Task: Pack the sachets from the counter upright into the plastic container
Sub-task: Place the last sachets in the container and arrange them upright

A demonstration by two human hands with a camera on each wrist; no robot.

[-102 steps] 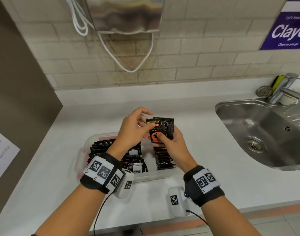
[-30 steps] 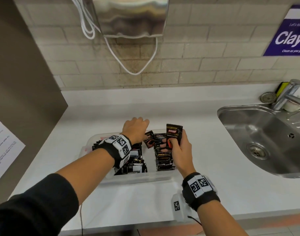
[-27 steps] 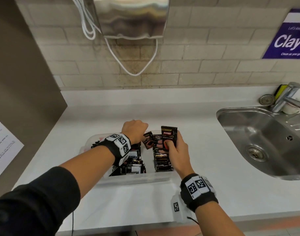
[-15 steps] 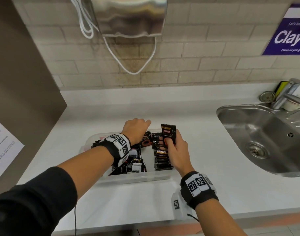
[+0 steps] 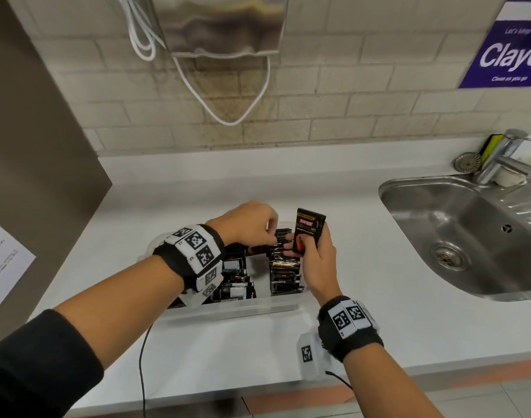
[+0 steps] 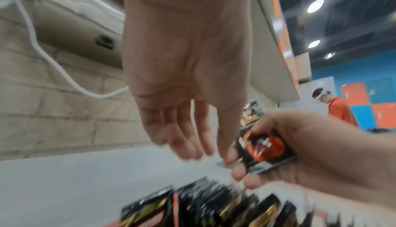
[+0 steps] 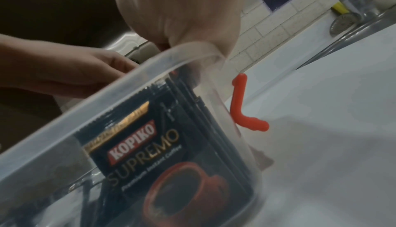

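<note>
A clear plastic container (image 5: 228,307) sits on the white counter with two rows of black sachets (image 5: 285,273) standing in it. My right hand (image 5: 300,248) grips a black Kopiko sachet (image 5: 308,232) upright above the right row. My left hand (image 5: 268,233) hovers over the container's far end, right beside it. In the left wrist view the left fingers (image 6: 188,139) hang straight, and the thumb tip touches the lower edge of the held sachet (image 6: 264,146). The right wrist view looks through the container wall (image 7: 120,95) at a packed sachet (image 7: 150,154).
A steel sink (image 5: 469,236) with a tap (image 5: 505,155) lies to the right. A hand dryer (image 5: 222,22) hangs on the brick wall behind. A red clip (image 7: 242,108) sticks out at the container's right end. A person in orange (image 6: 338,108) stands far off.
My left hand lowered a tilted sachet into the container and let it go, then moved back to the right hand. The right hand has kept its sachet in about the same place.
</note>
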